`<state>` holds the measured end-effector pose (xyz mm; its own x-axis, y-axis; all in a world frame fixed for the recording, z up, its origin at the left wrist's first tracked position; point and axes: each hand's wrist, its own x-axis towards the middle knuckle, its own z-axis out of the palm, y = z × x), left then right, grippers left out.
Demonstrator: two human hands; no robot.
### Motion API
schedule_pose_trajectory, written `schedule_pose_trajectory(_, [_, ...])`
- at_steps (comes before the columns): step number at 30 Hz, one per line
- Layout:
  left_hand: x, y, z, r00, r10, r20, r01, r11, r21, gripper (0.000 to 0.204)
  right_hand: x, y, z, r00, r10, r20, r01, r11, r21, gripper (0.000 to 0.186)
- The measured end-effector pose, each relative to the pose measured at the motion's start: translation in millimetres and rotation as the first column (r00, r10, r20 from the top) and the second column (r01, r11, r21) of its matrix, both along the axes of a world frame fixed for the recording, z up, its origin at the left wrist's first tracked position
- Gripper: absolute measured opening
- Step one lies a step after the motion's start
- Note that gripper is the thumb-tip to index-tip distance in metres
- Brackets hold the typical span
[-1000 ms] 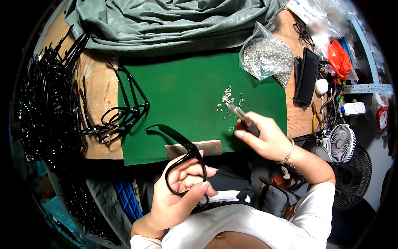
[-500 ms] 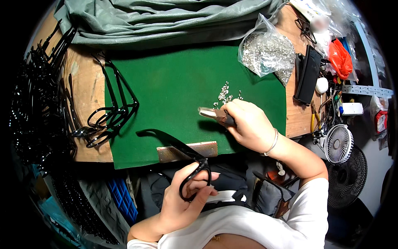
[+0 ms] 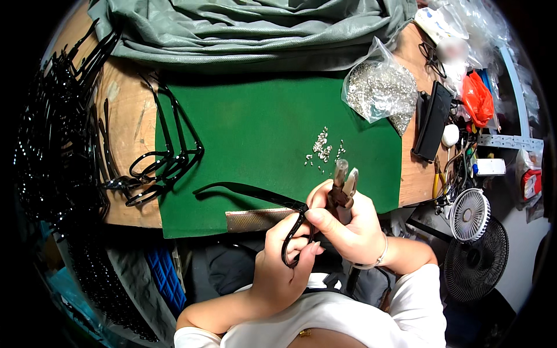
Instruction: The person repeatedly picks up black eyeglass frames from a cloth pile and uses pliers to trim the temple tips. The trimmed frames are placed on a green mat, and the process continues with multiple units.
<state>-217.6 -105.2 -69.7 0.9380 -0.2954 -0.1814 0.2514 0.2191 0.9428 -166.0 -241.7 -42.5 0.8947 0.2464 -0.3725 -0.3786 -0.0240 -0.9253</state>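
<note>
My left hand (image 3: 274,275) is closed round the rim of a black glasses frame (image 3: 249,190) near the mat's front edge. Its long temple stretches leftward over the green mat (image 3: 249,127). In my right hand (image 3: 357,235) is a pair of pliers (image 3: 341,194), jaws upward and slightly apart, with nothing visible between them. The right thumb and forefinger reach the frame's corner by the hinge; whether they pinch a small part there is hidden. Small shiny metal pieces (image 3: 321,146) lie scattered on the mat beyond the pliers.
A clear plastic bag (image 3: 380,93) of metal pieces sits at the mat's far right. Stacked black frames (image 3: 168,156) stand at left, beside a big heap of frames (image 3: 52,151). Grey-green cloth (image 3: 249,37) covers the back. A phone (image 3: 433,122) and small white fan (image 3: 470,214) are at right.
My right hand has drawn back from the metal pieces to the frame, turning the pliers upward. My left hand and the frame have moved a little right, and the two hands now meet.
</note>
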Motion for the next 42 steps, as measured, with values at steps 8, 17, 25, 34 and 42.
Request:
schedule_pose_trajectory(8, [4, 15, 14, 0.978, -0.162, -0.132, 0.145, 0.981, -0.127, 0.052, 13, -9, 10, 0.89, 0.092, -0.447, 0.045, 0.957, 0.286, 0.017])
schedule_pose_trajectory(17, [8, 32, 46, 0.932, -0.243, -0.269, 0.121, 0.908, -0.401, 0.052, 13, -11, 29, 0.898, 0.259, -0.355, -0.13, 0.929, 0.348, 0.019])
schedule_pose_trajectory(25, [8, 51, 52, 0.855, -0.35, -0.382, 0.19, 0.898, -0.397, 0.042, 7, -39, 41, 0.676, 0.718, -0.167, -0.737, 0.664, -0.129, 0.037])
schedule_pose_trajectory(34, [0, 47, 46, 0.854, -0.344, -0.391, 0.184, 0.902, -0.391, 0.039, 20, -34, 49, 0.593, 0.775, -0.22, -0.804, 0.551, -0.225, 0.032])
schedule_pose_trajectory(42, [-2, 41, 46, 0.831, -0.306, -0.466, 0.154, 0.929, -0.336, 0.041, 0, -26, 44, 0.681, 0.731, -0.041, -0.557, 0.481, -0.677, 0.033])
